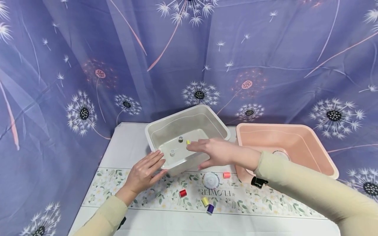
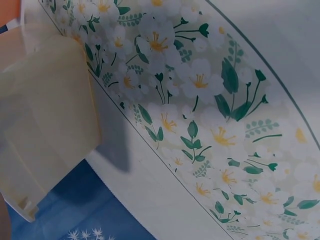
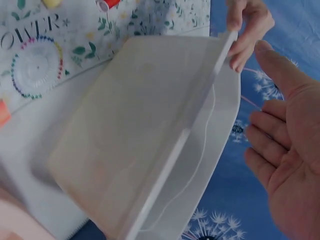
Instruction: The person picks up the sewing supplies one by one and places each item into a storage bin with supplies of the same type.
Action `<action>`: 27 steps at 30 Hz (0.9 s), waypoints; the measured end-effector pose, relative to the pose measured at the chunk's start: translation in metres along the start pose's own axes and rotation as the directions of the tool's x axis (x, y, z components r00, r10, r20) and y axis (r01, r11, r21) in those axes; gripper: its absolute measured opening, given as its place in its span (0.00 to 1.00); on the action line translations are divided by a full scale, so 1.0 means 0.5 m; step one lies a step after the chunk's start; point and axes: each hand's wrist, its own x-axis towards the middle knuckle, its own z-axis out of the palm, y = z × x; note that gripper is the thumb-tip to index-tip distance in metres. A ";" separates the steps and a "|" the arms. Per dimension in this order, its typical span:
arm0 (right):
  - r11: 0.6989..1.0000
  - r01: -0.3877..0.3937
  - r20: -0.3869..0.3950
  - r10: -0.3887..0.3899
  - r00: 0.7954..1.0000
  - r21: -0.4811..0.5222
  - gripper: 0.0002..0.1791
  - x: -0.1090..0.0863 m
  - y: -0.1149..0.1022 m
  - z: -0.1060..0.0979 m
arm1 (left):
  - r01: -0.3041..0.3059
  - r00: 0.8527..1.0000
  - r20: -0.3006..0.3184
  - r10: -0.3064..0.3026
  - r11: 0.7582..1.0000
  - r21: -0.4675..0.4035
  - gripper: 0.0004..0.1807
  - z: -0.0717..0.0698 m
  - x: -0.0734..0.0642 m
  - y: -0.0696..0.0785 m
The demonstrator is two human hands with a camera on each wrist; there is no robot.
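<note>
A grey plastic basin (image 1: pixel 174 168) stands turned at an angle on the table. My left hand (image 1: pixel 144 172) holds its near left corner, fingers over the rim and thumb outside; the right wrist view also shows these fingers (image 3: pixel 245 32). My right hand (image 1: pixel 217 151) hovers over the basin's right part, palm down, with loose fingers and nothing held. Inside the basin lie a dark spool (image 1: pixel 180 139), a white spool (image 1: pixel 172 152) and a yellow spool (image 1: pixel 188 142), partly hidden by the right fingertips.
A pink basin (image 1: pixel 322 157) stands at right, a pin wheel (image 1: pixel 280 154) inside. In front lie another pin wheel (image 1: pixel 211 180) and thread spools: coral (image 1: pixel 226 175), red (image 1: pixel 182 193), yellow (image 1: pixel 205 201) and purple (image 1: pixel 210 209). A dandelion-print curtain (image 1: pixel 165 65) hangs behind.
</note>
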 end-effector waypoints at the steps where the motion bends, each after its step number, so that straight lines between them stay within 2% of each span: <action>1: 1.000 0.000 -0.001 0.000 1.000 0.003 0.44 -0.005 -0.004 0.005 | 0.000 1.000 0.000 0.000 1.000 0.000 0.28 0.000 -0.001 0.000; 13: 0.996 0.088 -0.036 -0.089 0.995 -0.023 0.46 -0.035 -0.037 0.076 | 0.035 0.999 0.029 -0.036 0.999 0.008 0.29 -0.001 -0.005 0.004; 16: 0.993 0.119 -0.047 -0.120 0.992 -0.026 0.47 -0.039 -0.043 0.094 | 0.032 0.999 0.026 -0.032 0.999 0.013 0.30 0.000 -0.005 0.003; 22: 0.991 0.131 -0.038 -0.132 0.991 -0.029 0.47 -0.045 -0.051 0.134 | 0.020 1.000 0.007 -0.020 1.000 0.012 0.30 0.002 -0.004 0.001; 27: 0.986 0.166 -0.047 -0.165 0.985 0.014 0.46 -0.044 -0.049 0.167 | 0.025 1.000 0.009 -0.025 1.000 0.009 0.30 0.003 -0.002 0.003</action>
